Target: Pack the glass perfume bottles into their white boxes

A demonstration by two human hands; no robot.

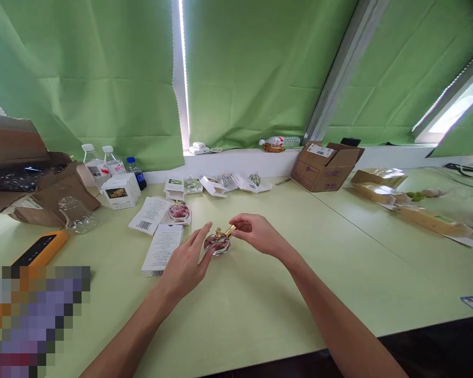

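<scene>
In the head view, a round glass perfume bottle [217, 244] with dark red contents and a gold neck stands on the table. My left hand [187, 260] is at its left side, thumb and straight fingers around the glass edge. Thumb and fingers of my right hand [256, 232] pinch a small gold cap-like piece [230, 230] close by the bottle's neck. Left of the bottle lies a white printed box [163, 249], partly covered by my left hand. Behind it, a similar red bottle [178, 211] rests in a white tray beside another printed carton [148, 215].
Along the back are clear bottles [191, 184] in opened white boxes, white cartons [122, 191], plastic drink bottles [112, 161] and a cardboard box [323, 167]. An orange power strip [43, 249] lies left. Gold packaging [382, 186] lies right.
</scene>
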